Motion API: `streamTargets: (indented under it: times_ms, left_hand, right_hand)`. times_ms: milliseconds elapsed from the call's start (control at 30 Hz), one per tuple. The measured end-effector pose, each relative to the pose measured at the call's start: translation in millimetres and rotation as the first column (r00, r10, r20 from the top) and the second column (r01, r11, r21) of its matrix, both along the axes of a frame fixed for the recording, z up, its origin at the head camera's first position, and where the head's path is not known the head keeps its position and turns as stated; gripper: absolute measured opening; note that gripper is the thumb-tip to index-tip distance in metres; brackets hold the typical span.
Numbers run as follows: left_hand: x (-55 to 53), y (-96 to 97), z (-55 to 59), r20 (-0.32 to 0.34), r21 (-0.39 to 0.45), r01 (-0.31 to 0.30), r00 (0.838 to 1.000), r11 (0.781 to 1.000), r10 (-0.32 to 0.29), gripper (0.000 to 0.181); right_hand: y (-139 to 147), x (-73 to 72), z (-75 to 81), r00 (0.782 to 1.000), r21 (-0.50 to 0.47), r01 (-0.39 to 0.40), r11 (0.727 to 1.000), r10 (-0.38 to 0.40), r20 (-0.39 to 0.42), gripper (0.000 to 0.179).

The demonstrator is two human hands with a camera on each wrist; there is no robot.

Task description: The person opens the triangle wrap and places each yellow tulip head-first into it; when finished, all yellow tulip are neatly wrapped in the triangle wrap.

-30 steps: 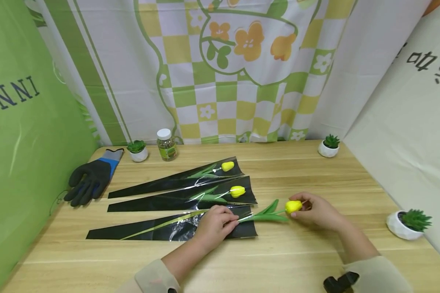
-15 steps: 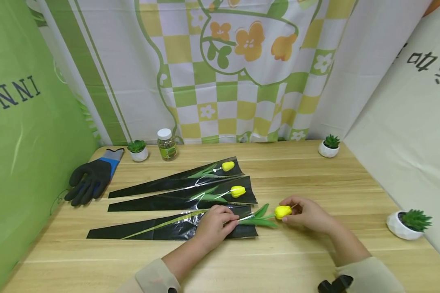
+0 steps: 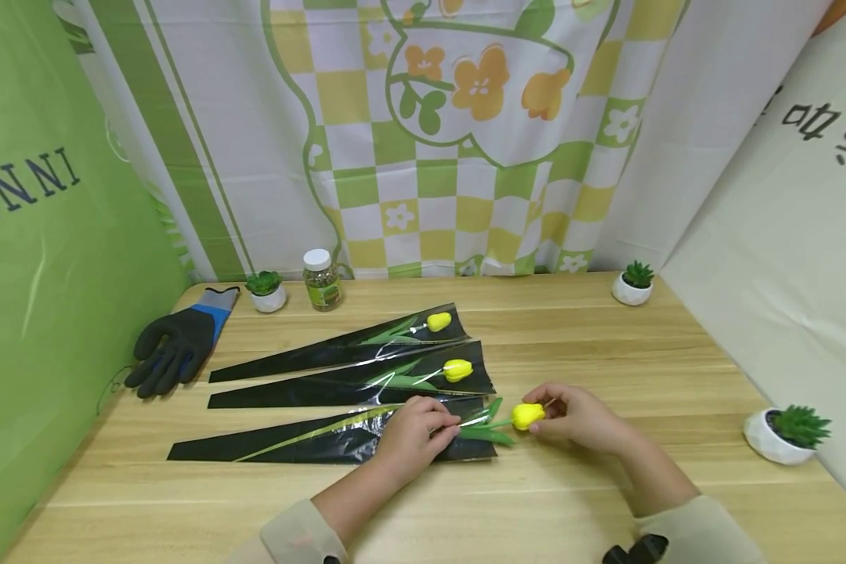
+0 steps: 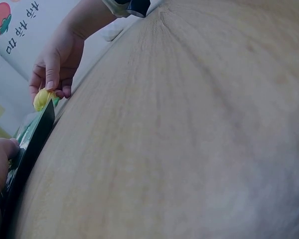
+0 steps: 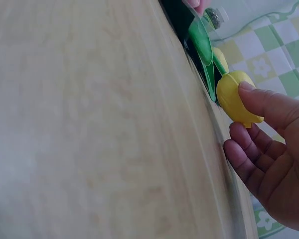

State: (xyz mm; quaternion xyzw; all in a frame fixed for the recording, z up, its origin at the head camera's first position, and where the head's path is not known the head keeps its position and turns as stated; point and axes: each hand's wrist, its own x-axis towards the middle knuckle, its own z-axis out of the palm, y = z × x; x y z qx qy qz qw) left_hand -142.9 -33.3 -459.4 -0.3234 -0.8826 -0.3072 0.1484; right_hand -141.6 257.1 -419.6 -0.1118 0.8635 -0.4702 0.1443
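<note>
My right hand [image 3: 576, 419] pinches the yellow bloom of an artificial tulip [image 3: 527, 416] between thumb and fingers. The tulip's green leaves lie partly inside the wide mouth of the nearest black-and-clear flower sleeve [image 3: 324, 440]. Over that mouth, my left hand [image 3: 412, 435] holds the sleeve's clear film with thumb and fingertips; it hides part of the sleeve. In the right wrist view the tulip bloom [image 5: 234, 97] sits under the thumb, its stem pointing toward the sleeve. The left wrist view has the right hand [image 4: 57, 64] at the bloom beyond the sleeve's edge.
Two more sleeves, a middle one [image 3: 282, 388] and a far one [image 3: 289, 356], each hold a yellow tulip. At the left lies a dark work glove [image 3: 176, 348]. A lidded jar [image 3: 322, 283] and small potted succulents [image 3: 632, 287] stand along the back; another succulent [image 3: 782, 439] is at right.
My right hand has moved left with the tulip, and its leaves have slid farther into the sleeve's mouth. My left hand has stayed in place on the sleeve.
</note>
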Motion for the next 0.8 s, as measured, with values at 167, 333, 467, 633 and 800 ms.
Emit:
streamTargets:
  times_ms: [167,333,467,633,800]
  left_hand:
    - [0.3,-0.4,1.5,0.025,-0.004,0.006,1.0,1.0,-0.005,0.014]
    - [0.5,-0.6,2.2,0.036,-0.013,0.003,0.999,1.0,-0.002,0.014]
    - [0.6,-0.4,2.5,0.036,-0.005,0.002,0.999,1.0,-0.002,0.014]
    - [1.1,-0.3,3.5,0.022,0.016,0.015,1.0,1.0,-0.016,0.014]
    - [2.6,0.7,5.1,0.003,0.047,0.04,0.999,0.998,-0.041,0.012]
  right_hand:
    - [-5.9,-1.6,-1.0,1.0,0.004,0.0,1.0,0.0,0.003,0.041]
    - [-11.0,-2.7,-2.4,1.0,0.021,-0.008,1.0,0.009,-0.015,0.037]
    - [-15.4,-2.0,-1.8,0.999,0.014,-0.017,1.0,0.017,-0.034,0.036]
    - [-21.5,-1.4,-1.6,1.0,-0.018,-0.012,1.0,0.012,-0.016,0.035]
    - [-26.6,-1.2,-1.5,1.0,-0.04,-0.002,0.999,0.003,0.018,0.035]
